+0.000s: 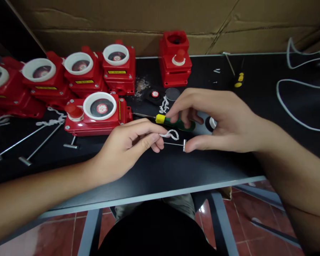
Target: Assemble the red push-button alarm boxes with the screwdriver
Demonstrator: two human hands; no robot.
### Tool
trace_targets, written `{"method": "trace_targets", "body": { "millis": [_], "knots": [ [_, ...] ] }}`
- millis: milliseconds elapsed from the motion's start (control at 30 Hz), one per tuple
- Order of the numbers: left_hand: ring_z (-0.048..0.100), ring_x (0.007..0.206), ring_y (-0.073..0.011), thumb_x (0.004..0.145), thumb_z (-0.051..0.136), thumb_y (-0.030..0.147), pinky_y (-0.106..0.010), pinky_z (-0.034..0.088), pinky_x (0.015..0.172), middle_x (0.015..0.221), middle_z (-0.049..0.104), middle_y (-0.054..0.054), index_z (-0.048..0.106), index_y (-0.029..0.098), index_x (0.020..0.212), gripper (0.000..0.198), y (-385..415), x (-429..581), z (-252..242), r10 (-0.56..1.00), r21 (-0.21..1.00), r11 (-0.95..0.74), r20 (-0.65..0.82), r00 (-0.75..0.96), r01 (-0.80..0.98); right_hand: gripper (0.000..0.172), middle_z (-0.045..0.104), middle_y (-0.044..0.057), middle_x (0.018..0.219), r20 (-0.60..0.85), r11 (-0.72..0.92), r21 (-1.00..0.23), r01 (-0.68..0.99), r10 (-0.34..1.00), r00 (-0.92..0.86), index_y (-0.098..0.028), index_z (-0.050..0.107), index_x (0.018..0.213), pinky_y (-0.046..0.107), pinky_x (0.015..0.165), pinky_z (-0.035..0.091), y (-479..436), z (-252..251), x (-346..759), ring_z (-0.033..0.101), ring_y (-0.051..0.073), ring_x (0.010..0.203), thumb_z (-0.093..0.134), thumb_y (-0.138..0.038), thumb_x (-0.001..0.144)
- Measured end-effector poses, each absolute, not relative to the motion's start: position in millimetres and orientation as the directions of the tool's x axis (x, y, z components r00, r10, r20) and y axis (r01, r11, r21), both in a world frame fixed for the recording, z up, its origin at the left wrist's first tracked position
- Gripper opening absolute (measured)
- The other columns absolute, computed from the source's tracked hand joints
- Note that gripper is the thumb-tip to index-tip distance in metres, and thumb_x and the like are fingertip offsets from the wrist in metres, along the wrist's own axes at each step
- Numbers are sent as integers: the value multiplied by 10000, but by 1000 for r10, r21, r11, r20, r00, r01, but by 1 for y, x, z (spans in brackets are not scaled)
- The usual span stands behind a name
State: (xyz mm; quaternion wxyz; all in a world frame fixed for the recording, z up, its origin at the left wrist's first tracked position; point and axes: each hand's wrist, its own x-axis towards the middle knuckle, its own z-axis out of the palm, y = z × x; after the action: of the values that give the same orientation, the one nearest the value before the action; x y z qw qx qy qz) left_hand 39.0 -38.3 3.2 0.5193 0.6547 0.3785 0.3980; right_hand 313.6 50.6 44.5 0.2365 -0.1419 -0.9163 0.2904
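Above the black table (176, 170), my left hand (127, 149) pinches one end of a small metal hammer pin (176, 144) and a white plastic chain (170, 134) looped over it. My right hand (218, 121) presses its thumb against the pin's head end, fingers curled together. A green screwdriver with a yellow collar (176, 122) lies on the table just beyond my fingers. A red call-point box with a white ring (98, 113) lies just left of my hands.
Several more red boxes (82, 73) line the back left, and a taller red unit (176, 60) stands at the back centre. Spare metal pins with chains (29, 137) lie left. A second screwdriver (237, 78) and white cable (295, 113) lie right. Cardboard (149, 21) backs the table.
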Motion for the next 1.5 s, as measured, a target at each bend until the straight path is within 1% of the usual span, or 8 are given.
{"method": "trace_targets", "body": {
  "millis": [233, 367, 533, 833, 1000, 1167, 1300, 1500],
  "knots": [
    [813, 829, -152, 1148, 784, 261, -267, 708, 828, 978, 831, -37, 865, 195, 1094, 118, -39, 43, -1, 920, 993, -118, 105, 378, 11, 73, 823, 46, 1016, 397, 809, -583, 69, 358, -845, -226, 795, 1126, 274, 767, 599, 45, 39, 307, 751, 149, 871, 781, -296, 1136],
    [803, 800, -149, 1140, 782, 261, -259, 704, 793, 942, 836, -34, 860, 193, 1079, 120, -40, 42, 0, 916, 995, -94, 75, 395, 28, 55, 804, 46, 1000, 449, 861, -499, 94, 350, -822, -234, 769, 1112, 281, 765, 600, 47, 38, 308, 751, 159, 882, 762, -281, 1141],
    [791, 771, -145, 1139, 783, 266, -245, 692, 763, 912, 849, -35, 861, 188, 1068, 131, -40, 40, 2, 916, 995, -72, 41, 399, 63, 37, 813, 78, 1094, 552, 920, -368, 132, 331, -765, -229, 770, 1157, 318, 906, 660, 48, 30, 307, 793, 194, 1021, 742, -248, 1141],
    [823, 791, -126, 1147, 749, 193, -201, 685, 783, 926, 871, -27, 879, 168, 1073, 151, -39, 41, 2, 916, 988, -108, 56, 396, 108, 32, 783, 54, 1106, 603, 949, -148, 277, 309, -736, -208, 690, 1175, 277, 856, 653, 41, 32, 307, 771, 155, 1012, 708, -191, 1155],
    [855, 880, -121, 1135, 761, 91, -187, 692, 867, 1019, 895, -31, 916, 198, 1163, 190, -40, 39, 4, 869, 943, -315, 241, 433, 108, 50, 770, 62, 1073, 589, 920, -197, 338, 387, -709, -195, 696, 1127, 276, 787, 628, 35, 30, 303, 743, 145, 904, 675, -151, 1140],
    [849, 942, -131, 1097, 856, 117, -198, 700, 890, 1076, 875, -37, 957, 255, 1213, 207, -39, 35, 3, 858, 877, -458, 394, 330, 142, 46, 790, 70, 1039, 551, 934, -205, 292, 357, -754, -171, 725, 1120, 272, 783, 604, 30, 23, 296, 755, 148, 927, 698, -175, 1156],
    [845, 920, -132, 1112, 867, 178, -213, 715, 892, 1089, 877, -45, 971, 279, 1212, 177, -39, 35, 0, 899, 906, -407, 376, 225, 114, 79, 791, 56, 993, 566, 949, -197, 245, 314, -762, -167, 710, 1070, 288, 802, 607, 27, 19, 293, 738, 138, 894, 715, -154, 1147],
    [826, 873, -125, 1113, 866, 193, -199, 692, 852, 1054, 879, -41, 975, 252, 1140, 127, -39, 37, 1, 928, 937, -327, 295, 227, 121, 109, 864, 49, 1077, 675, 970, -9, 244, 186, -714, -193, 698, 1086, 351, 767, 604, 17, 19, 289, 786, 162, 899, 795, -144, 1093]
  ]
}}
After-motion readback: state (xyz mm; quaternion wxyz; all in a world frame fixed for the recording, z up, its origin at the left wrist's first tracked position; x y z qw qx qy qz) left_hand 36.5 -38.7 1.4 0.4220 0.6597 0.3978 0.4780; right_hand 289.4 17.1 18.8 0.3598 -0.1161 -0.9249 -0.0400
